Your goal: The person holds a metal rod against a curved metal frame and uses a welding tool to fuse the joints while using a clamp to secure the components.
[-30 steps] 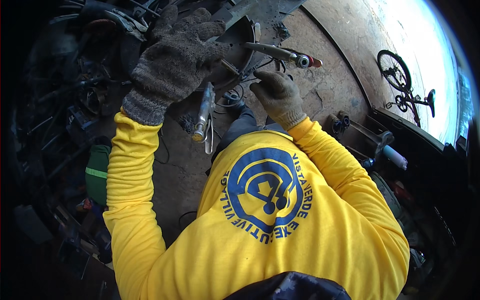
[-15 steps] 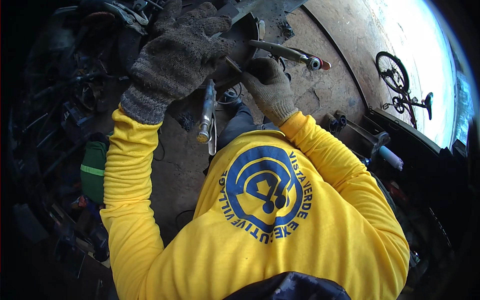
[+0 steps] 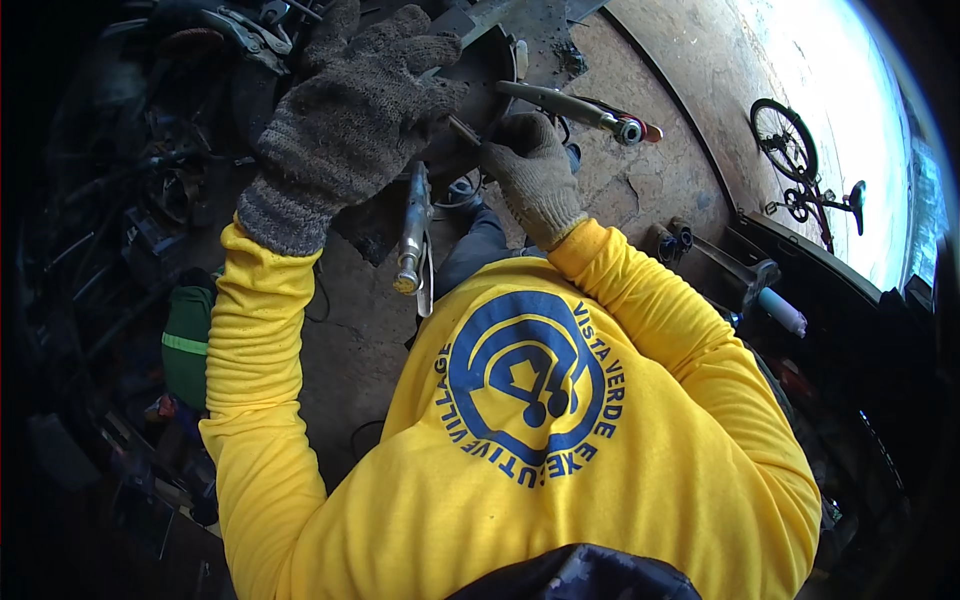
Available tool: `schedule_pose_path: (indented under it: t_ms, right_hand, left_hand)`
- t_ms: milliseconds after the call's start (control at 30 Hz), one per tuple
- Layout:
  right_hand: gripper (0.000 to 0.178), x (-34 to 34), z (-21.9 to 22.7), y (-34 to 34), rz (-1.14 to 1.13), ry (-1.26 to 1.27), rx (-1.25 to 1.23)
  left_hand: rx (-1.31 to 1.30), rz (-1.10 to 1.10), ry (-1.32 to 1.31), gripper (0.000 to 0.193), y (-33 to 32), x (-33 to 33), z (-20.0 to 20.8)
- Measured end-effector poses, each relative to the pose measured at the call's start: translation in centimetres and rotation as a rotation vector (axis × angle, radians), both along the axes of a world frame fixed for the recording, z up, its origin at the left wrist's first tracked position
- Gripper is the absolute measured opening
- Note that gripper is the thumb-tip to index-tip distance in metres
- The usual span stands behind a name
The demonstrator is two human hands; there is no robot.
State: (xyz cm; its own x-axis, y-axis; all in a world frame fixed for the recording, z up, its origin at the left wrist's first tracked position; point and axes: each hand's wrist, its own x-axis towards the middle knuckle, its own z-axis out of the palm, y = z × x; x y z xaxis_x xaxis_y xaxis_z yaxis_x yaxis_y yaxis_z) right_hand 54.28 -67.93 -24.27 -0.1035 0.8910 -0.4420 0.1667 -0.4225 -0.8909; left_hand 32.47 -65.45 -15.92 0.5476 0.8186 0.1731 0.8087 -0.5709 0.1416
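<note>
My left hand (image 3: 350, 125), in a dark grey knitted glove, lies over dark metalwork with its fingers spread. Close to its right is my right hand (image 3: 535, 180), in a lighter knitted glove, fingers closed on a thin brownish strip (image 3: 462, 130). The strip points toward my left palm; whether it touches the glove I cannot tell. Below my left hand hangs a pair of locking pliers (image 3: 413, 230), its jaws hidden. A second pair of locking pliers (image 3: 570, 105) sticks out to the right, above my right hand. Between the hands a dark curved metal piece (image 3: 490, 80) shows partly.
Another locking tool (image 3: 245, 30) lies among dark clutter at upper left. A green bag (image 3: 187, 335) is beside my left arm. To the right are a metal part with tubes (image 3: 715, 262) and a pale blue cylinder (image 3: 782, 312). A bicycle (image 3: 800, 165) stands farther off by the bright opening.
My right hand and forearm have shifted slightly to the left, with the strip still in the fingers. The left hand and both locking pliers have hardly moved.
</note>
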Motion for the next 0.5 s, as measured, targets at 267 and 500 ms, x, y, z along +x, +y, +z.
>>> schedule_pose_path:
  t_ms: [267, 500]
  right_hand:
    - [0.034, 0.0, -0.2, 0.3, -0.001, 0.036, -0.075]
    - [0.035, 0.5, 0.2, 0.2, -0.004, 0.201, -0.008]
  left_hand:
    - [0.048, -0.092, 0.022, 0.036, 0.6, 0.0, 1.1]
    - [0.066, -0.108, 0.032, 0.039, 0.8, 0.4, 1.6]
